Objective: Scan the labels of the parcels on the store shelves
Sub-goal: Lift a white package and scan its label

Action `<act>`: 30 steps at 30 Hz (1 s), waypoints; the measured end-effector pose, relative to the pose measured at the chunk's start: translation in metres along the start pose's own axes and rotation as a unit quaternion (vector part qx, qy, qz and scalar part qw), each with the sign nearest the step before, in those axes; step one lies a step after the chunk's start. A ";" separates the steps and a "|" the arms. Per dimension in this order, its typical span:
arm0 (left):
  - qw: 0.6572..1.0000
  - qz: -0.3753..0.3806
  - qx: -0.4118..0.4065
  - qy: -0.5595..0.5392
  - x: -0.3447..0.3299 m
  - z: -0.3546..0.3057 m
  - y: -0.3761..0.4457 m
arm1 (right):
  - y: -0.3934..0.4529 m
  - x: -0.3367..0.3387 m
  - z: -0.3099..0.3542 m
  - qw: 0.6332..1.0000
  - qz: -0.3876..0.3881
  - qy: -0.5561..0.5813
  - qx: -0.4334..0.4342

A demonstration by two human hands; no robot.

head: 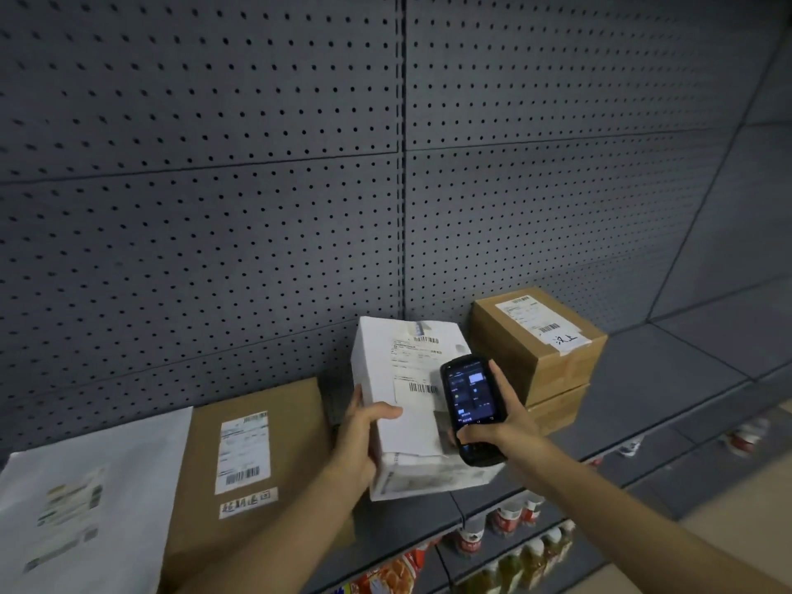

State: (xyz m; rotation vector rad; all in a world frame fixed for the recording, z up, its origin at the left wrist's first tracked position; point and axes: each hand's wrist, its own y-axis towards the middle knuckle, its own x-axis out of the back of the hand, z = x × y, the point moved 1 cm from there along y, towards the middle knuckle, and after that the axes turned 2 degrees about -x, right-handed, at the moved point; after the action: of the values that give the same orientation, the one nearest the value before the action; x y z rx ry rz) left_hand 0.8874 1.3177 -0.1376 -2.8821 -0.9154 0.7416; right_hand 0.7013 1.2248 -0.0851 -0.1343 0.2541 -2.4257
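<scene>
The white parcel [407, 379] stands in the middle of the grey shelf [668, 379], tipped back so that its label [418, 370] faces up toward the camera. The left hand [362, 439] grips its near left edge, thumb laid across the top face and fingers curled round the side. The right hand [497, 418] is wrapped round a black handheld scanner [469, 405], held just above the right side of the label with its lit screen facing the person.

The main risk, as I judge it, is a misread: the scanner sits very close to the lower barcode and partly covers the label, and a second barcode lies farther up, so the wrong code could be picked up or none at all. The parcel is also propped on one edge by a single hand; if that grip eases, it could slide toward the near lip of the shelf and fall onto the bottles [514, 520] on the rack below.

To the right, two stacked brown boxes [548, 358] sit close by. To the left lie a flat brown parcel [253, 456] and a white mailer bag [85, 499], both labels up, and it would be easy to skip one.
</scene>
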 end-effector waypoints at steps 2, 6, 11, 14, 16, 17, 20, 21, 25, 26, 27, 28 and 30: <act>0.999 -0.007 0.029 -0.014 -0.004 0.014 0.011 | 0.008 0.011 -0.012 0.999 -0.027 0.003 -0.021; 0.996 -0.037 0.075 -0.040 -0.009 0.043 0.029 | 0.026 0.034 -0.036 0.998 -0.031 0.017 -0.052; 0.992 -0.074 0.097 -0.042 -0.020 0.076 0.050 | 0.059 0.064 -0.063 0.996 -0.027 -0.001 -0.083; 0.991 -0.085 0.094 -0.042 -0.026 0.096 0.063 | 0.082 0.081 -0.078 0.996 -0.006 -0.019 -0.090; 0.991 -0.099 0.083 -0.039 -0.029 0.107 0.072 | 0.094 0.092 -0.090 0.995 0.012 -0.027 -0.096; 0.991 -0.109 0.076 -0.036 -0.030 0.112 0.075 | 0.100 0.096 -0.096 0.994 0.024 -0.030 -0.101; 0.989 -0.127 0.070 -0.030 -0.029 0.123 0.085 | 0.111 0.107 -0.114 0.991 0.047 -0.033 -0.121; 0.988 -0.131 0.072 -0.029 -0.028 0.127 0.087 | 0.114 0.109 -0.118 0.990 0.054 -0.030 -0.127; 0.988 -0.134 0.078 -0.024 -0.026 0.143 0.094 | 0.123 0.118 -0.131 0.989 0.069 -0.021 -0.132; 0.987 -0.135 0.079 -0.021 -0.026 0.145 0.095 | 0.125 0.119 -0.132 0.989 0.071 -0.023 -0.131; 0.987 -0.136 0.081 -0.019 -0.026 0.147 0.096 | 0.126 0.120 -0.132 0.988 0.073 -0.024 -0.131; 0.987 -0.136 0.082 -0.015 -0.026 0.149 0.097 | 0.127 0.121 -0.132 0.988 0.074 -0.025 -0.131; 0.986 -0.141 0.088 -0.010 -0.026 0.150 0.101 | 0.128 0.121 -0.133 0.988 0.073 -0.024 -0.133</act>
State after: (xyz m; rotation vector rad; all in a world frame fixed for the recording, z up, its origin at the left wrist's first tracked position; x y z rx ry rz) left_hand 0.8562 1.2027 -0.2760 -2.5271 -1.1641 0.7815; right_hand 0.6680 1.0700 -0.2395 -0.2829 0.5454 -2.2312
